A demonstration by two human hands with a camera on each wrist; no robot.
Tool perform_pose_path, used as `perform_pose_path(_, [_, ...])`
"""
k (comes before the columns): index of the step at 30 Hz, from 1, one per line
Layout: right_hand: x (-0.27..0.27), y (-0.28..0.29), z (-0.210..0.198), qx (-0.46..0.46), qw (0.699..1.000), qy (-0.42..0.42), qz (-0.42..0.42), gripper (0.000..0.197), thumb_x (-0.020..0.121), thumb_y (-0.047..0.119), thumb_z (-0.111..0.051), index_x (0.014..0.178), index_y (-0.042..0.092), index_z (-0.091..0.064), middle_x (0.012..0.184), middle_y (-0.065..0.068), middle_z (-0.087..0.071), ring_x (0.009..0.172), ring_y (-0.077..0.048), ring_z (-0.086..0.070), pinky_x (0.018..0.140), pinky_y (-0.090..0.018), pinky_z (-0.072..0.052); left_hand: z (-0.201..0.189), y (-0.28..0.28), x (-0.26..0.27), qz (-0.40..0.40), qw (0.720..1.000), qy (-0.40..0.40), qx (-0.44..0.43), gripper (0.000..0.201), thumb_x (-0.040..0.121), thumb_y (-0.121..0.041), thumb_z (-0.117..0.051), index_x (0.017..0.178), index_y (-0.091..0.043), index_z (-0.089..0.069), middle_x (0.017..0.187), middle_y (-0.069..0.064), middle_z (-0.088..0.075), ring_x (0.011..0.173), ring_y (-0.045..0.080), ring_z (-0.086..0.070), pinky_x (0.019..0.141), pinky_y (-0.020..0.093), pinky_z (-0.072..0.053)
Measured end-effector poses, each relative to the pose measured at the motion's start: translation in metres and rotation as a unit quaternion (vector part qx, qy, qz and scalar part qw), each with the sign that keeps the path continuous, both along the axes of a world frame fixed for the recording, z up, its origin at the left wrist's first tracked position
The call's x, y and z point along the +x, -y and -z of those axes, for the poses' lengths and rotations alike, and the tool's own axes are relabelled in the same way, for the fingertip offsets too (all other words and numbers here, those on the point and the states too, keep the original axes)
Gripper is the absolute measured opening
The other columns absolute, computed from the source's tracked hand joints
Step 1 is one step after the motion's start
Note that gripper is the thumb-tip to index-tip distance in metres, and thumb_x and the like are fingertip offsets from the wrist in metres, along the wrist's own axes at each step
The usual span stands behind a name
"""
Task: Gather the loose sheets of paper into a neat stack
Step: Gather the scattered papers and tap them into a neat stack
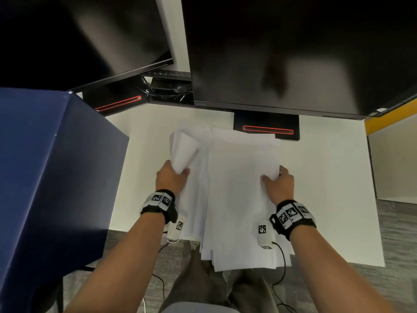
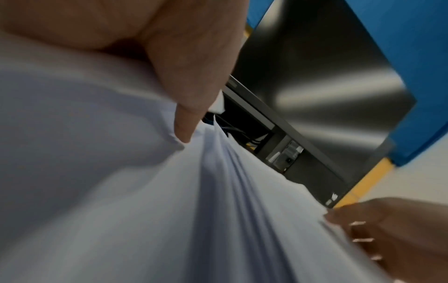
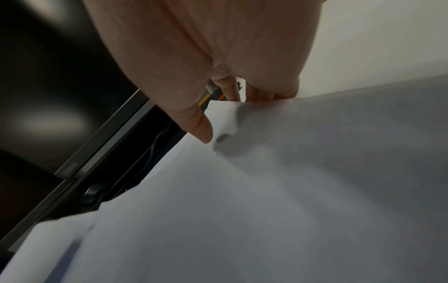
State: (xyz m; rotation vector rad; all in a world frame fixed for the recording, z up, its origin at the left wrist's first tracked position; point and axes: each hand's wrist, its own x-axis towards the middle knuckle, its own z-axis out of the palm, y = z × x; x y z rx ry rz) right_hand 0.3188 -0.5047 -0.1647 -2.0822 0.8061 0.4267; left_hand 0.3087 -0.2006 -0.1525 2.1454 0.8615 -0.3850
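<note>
Sheets of paper [image 1: 239, 188] lie fanned on the white desk [image 1: 327, 177]. Left hand [image 1: 171, 177] grips their curled left edge; right hand [image 1: 279, 184] pinches the right edge.

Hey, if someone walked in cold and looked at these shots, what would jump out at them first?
First, the white sheets at the middle of the desk, fanned unevenly and hanging over its near edge, gripped by the left hand on one side and the right hand on the other. Next, two dark monitors looming behind them, and a big blue box at the left.
</note>
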Motion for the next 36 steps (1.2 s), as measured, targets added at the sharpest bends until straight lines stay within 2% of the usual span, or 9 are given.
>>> perform_pose_path(3, [0.001,-0.005,-0.003,-0.032,0.999,-0.012,-0.006,0.075,0.083,0.03,-0.069,0.148,0.013,-0.036,0.14,-0.017,-0.044,0.13,-0.038,-0.043,0.107,-0.048,-0.041,-0.001,0.008,0.001,-0.004,0.999,0.018,-0.035,0.056,0.085,-0.04,-0.074,0.127,-0.01,-0.053,0.114,0.01,-0.066,0.089,0.022,-0.059,0.073,0.026,-0.046])
perform_pose_path(6, [-0.001,0.009,-0.003,-0.078,0.993,-0.031,0.079,0.076,0.086,0.031,-0.067,0.15,0.01,-0.031,0.146,-0.021,-0.033,0.133,-0.04,-0.035,0.106,-0.048,-0.037,-0.002,-0.017,0.004,-0.089,0.995,0.036,-0.036,0.064,0.084,-0.038,-0.076,0.134,-0.006,-0.052,0.128,0.011,-0.063,0.107,0.027,-0.062,0.084,0.024,-0.043])
perform_pose_path(10, [0.007,-0.003,-0.002,-0.023,0.997,-0.019,0.077,0.08,0.089,0.043,-0.064,0.151,0.006,-0.029,0.149,-0.02,-0.026,0.132,-0.04,-0.04,0.109,-0.044,-0.036,0.002,-0.029,0.015,-0.071,0.996,0.0,-0.057,0.035,0.084,-0.031,-0.077,0.106,-0.007,-0.065,0.107,0.014,-0.071,0.086,0.027,-0.065,0.075,0.029,-0.051])
perform_pose_path(15, [0.025,-0.045,-0.002,0.016,1.0,-0.009,-0.008,0.066,0.093,0.025,-0.061,0.15,0.009,-0.032,0.145,-0.017,-0.031,0.121,-0.037,-0.052,0.097,-0.029,-0.038,0.008,0.002,0.011,0.034,0.996,0.0,-0.083,0.011,0.086,-0.019,-0.068,0.082,-0.011,-0.063,0.086,0.009,-0.068,0.076,0.024,-0.063,0.059,0.025,-0.045])
perform_pose_path(18, [0.023,-0.043,-0.002,-0.042,0.999,-0.014,0.016,0.066,0.089,0.029,-0.064,0.147,0.013,-0.037,0.142,-0.018,-0.036,0.124,-0.039,-0.044,0.103,-0.04,-0.04,0.007,-0.008,-0.001,0.038,0.995,0.006,-0.093,0.017,0.088,-0.026,-0.071,0.09,-0.01,-0.066,0.086,0.004,-0.07,0.075,0.021,-0.064,0.061,0.025,-0.048])
perform_pose_path(22, [0.02,-0.037,-0.004,-0.069,0.995,-0.032,0.069,0.078,0.088,0.042,-0.064,0.15,0.007,-0.031,0.147,-0.019,-0.029,0.131,-0.038,-0.036,0.107,-0.047,-0.037,0.013,-0.039,-0.011,-0.067,0.994,0.016,-0.082,0.032,0.094,-0.035,-0.064,0.073,-0.013,-0.054,0.065,0.006,-0.06,0.061,0.023,-0.054,0.057,0.025,-0.044])
perform_pose_path(27, [0.036,-0.085,-0.004,-0.006,0.998,-0.013,-0.058,0.07,0.093,0.037,-0.057,0.151,0.007,-0.03,0.142,-0.018,-0.032,0.129,-0.039,-0.043,0.107,-0.041,-0.039,0.017,-0.022,0.004,0.009,0.998,0.021,-0.067,0.027,0.102,-0.027,-0.049,0.097,-0.006,-0.065,0.101,0.014,-0.069,0.088,0.026,-0.062,0.075,0.031,-0.044])
perform_pose_path(31, [0.038,-0.088,-0.008,0.025,0.996,0.006,-0.085,0.073,0.092,0.035,-0.059,0.153,0.01,-0.027,0.144,-0.017,-0.035,0.13,-0.037,-0.043,0.109,-0.043,-0.039,0.003,-0.022,0.013,-0.043,0.992,0.075,-0.092,0.031,0.103,-0.033,-0.047,0.109,-0.007,-0.063,0.104,0.009,-0.067,0.092,0.023,-0.06,0.078,0.029,-0.042])
perform_pose_path(36, [0.001,-0.039,0.0,-0.056,0.99,-0.05,-0.121,0.061,0.095,0.04,-0.054,0.138,-0.001,-0.04,0.138,-0.024,-0.035,0.108,-0.035,-0.05,0.095,-0.033,-0.041,0.013,-0.044,-0.042,0.002,0.997,-0.056,-0.055,0.05,0.097,-0.049,-0.047,0.125,-0.01,-0.061,0.12,0.011,-0.067,0.11,0.034,-0.063,0.095,0.041,-0.05])
